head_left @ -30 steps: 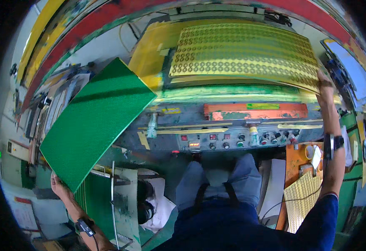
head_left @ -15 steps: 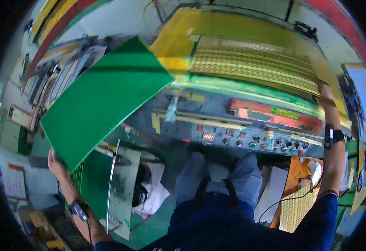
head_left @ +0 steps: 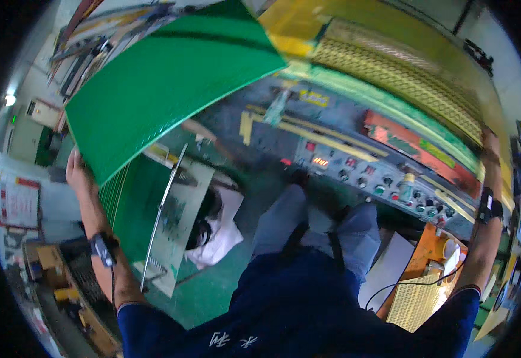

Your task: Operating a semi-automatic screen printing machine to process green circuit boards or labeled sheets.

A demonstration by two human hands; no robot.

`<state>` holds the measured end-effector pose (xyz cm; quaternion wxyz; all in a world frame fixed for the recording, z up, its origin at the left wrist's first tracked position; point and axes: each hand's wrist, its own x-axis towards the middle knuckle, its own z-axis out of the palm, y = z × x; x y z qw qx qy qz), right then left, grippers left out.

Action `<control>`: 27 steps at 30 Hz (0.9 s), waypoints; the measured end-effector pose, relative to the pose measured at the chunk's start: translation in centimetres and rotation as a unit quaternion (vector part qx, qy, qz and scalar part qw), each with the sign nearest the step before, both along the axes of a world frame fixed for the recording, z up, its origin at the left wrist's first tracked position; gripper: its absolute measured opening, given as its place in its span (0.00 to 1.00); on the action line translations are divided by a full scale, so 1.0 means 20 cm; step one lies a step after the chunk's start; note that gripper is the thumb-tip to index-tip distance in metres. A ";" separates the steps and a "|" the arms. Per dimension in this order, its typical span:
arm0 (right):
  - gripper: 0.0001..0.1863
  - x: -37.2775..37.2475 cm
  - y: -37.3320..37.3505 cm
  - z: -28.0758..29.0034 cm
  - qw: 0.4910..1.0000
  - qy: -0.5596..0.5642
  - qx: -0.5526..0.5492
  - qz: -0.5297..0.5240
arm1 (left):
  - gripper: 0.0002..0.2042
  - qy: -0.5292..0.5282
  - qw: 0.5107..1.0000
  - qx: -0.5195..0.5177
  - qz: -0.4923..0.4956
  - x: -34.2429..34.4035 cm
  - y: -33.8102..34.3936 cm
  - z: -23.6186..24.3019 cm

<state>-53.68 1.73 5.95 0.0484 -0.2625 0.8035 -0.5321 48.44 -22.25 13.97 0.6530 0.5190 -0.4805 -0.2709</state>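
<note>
My left hand (head_left: 80, 173) grips the lower left corner of a large green panel (head_left: 171, 89), holding it raised and tilted above a rack (head_left: 164, 209) with a metal bar and springs. At the far right, my right hand (head_left: 490, 143) is closed at the right end of a yellowish patterned panel (head_left: 391, 74), with its fingertips partly hidden and blurred. This patterned panel lies over the yellow top of a machine, behind its green-smeared front bar (head_left: 385, 107).
The machine's front has a control panel (head_left: 371, 179) with knobs and a lit red display. An orange strip (head_left: 421, 149) lies above it. At lower right, an orange board (head_left: 418, 253) carries a cup and another patterned yellow sheet (head_left: 415, 301). Shelves with boxes (head_left: 64, 292) stand at lower left.
The view has turned and shifted, so the machine now slopes down to the right. Both hands keep hold of their panels. The green panel appears higher and further right in the picture.
</note>
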 end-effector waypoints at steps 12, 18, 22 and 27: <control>0.13 0.15 -0.01 0.10 0.969 -0.219 -0.076 0.082 | 0.12 -0.004 0.999 -0.033 -0.032 0.15 -0.05 -0.05; 0.14 -0.18 0.07 -0.02 0.984 -0.128 -0.100 0.076 | 0.11 0.007 0.999 -0.038 -0.035 0.10 -0.09 -0.07; 0.13 0.02 0.01 0.02 0.997 0.058 -0.006 0.043 | 0.13 -0.009 0.999 -0.021 -0.032 0.21 -0.07 -0.10; 0.11 0.09 0.01 0.04 0.980 -0.156 -0.099 0.074 | 0.10 0.014 0.999 -0.027 -0.026 0.10 -0.03 -0.07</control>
